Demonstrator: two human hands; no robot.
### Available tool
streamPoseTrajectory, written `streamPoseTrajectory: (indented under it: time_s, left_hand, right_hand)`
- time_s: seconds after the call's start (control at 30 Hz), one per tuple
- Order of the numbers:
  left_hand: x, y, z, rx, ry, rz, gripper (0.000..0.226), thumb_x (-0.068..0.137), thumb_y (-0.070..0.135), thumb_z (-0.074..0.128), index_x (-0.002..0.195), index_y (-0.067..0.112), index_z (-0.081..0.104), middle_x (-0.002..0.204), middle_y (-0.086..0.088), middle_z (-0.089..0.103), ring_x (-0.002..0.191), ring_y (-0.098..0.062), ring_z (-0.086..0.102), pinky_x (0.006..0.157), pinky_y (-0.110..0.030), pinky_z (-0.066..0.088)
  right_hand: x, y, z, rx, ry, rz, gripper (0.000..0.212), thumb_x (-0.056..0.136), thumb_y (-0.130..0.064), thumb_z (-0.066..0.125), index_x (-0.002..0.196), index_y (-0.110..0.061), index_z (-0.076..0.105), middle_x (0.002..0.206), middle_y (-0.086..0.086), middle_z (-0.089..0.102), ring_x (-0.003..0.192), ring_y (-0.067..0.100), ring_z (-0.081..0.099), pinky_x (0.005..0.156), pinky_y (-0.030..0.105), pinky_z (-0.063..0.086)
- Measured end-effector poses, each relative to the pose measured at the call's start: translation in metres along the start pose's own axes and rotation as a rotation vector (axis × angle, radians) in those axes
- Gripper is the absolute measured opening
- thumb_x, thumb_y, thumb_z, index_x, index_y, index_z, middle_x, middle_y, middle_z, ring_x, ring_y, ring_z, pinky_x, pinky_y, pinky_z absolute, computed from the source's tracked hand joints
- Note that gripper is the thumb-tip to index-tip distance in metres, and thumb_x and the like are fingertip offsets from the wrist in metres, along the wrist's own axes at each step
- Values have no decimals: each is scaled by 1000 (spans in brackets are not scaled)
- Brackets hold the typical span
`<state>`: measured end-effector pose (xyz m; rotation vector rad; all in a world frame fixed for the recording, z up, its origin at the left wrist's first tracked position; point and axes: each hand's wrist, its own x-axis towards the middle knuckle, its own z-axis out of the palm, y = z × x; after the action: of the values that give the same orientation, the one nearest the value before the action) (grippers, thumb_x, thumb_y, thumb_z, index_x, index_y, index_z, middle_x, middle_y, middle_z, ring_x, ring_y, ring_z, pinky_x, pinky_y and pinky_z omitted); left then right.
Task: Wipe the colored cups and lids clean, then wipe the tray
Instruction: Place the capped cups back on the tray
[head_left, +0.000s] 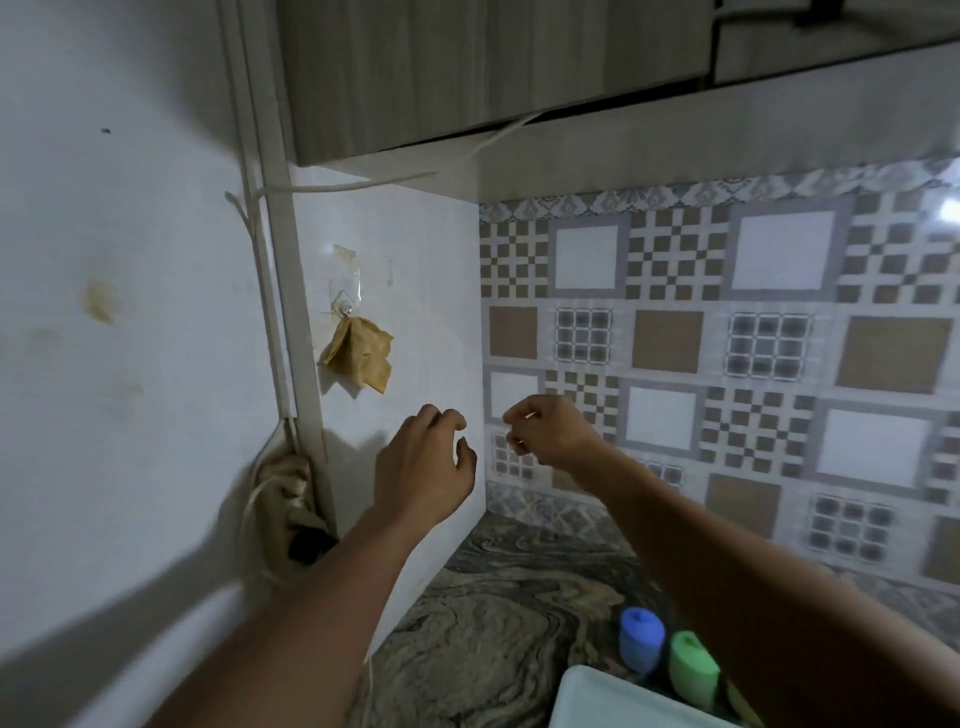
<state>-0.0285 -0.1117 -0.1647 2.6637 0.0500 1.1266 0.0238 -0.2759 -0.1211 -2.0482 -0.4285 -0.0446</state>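
Zero wiping looks done, I judge: my left grip (426, 457), released, and right grip (550, 431), curled on I cannot tell what, hover near the cloth (358, 353) mid-left, while blue cup (642, 644), green cup (691, 667) and tray (587, 696) wait lower right on the counter (493, 623).

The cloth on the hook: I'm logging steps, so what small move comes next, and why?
Probably the left hand reaches up and takes the tan cloth off its hook: that hand is empty, close below it, and the blue cup waits below.
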Motion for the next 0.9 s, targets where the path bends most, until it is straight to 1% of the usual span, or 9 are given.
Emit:
streamPoseTrajectory:
  time_s: [0.13,0.23,0.3,0.43,0.57,0.67,0.77,0.8,0.9]
  left_hand:
    - [-17,50,14,-65,-118,72,30,94,32,56,123,25,61,122,5,60,112,-17,58,80,-34,53]
    - [-29,87,26,-106,-236,117,37,93,32,57,129,24,59,128,5,57,117,-19,53,87,-35,52]
    - [-34,103,35,-122,-324,140,42,93,33,57,134,24,57,133,3,55,121,-20,50,93,-38,51]
    - [-42,127,51,-126,-452,198,47,92,35,57,137,25,55,137,0,53,127,-23,47,99,-40,49]
    - [-43,140,68,-100,-519,224,48,93,32,58,140,25,52,135,-2,51,127,-25,46,98,-42,49]
    - [-40,139,92,-108,-586,264,52,94,32,56,144,26,47,138,-2,49,129,-24,43,100,-43,48]
    - [-35,134,117,-121,-628,277,53,94,34,56,145,27,45,141,-2,47,131,-24,41,101,-44,48]
    - [-33,133,126,-129,-637,280,54,93,35,56,146,27,44,142,-2,46,132,-24,41,102,-43,47]
    - [-29,126,162,-148,-692,278,59,92,38,57,148,27,41,147,-2,42,136,-25,39,106,-44,45]
  right_hand:
    - [-35,31,-51,-49,37,56,14,100,-15,54,106,-18,67,87,0,68,74,10,64,47,13,43]
    - [-61,56,-84,-82,78,89,18,97,-12,55,90,-22,68,87,4,71,74,14,66,50,18,46]
    - [-72,70,-98,-115,106,108,16,97,-12,55,95,-18,70,89,5,73,78,17,68,54,21,48]
    - [-93,94,-120,-141,123,132,16,96,-7,56,105,-9,70,88,7,69,68,10,59,45,13,40]
    - [-96,122,-125,-129,134,177,13,98,-13,57,101,-12,69,93,9,70,72,12,60,49,14,41]
    - [-88,143,-120,-164,123,216,16,98,-12,56,108,-10,69,94,5,68,73,9,59,53,13,40]
    - [-75,163,-113,-177,153,252,14,95,-12,59,102,-13,71,95,7,71,80,15,63,68,26,54]
    - [-71,169,-110,-178,165,261,14,94,-11,60,99,-14,72,95,8,72,82,18,64,72,30,55]
    - [-56,192,-100,-206,170,303,19,93,-12,59,105,-11,74,94,4,70,87,19,65,73,26,51]
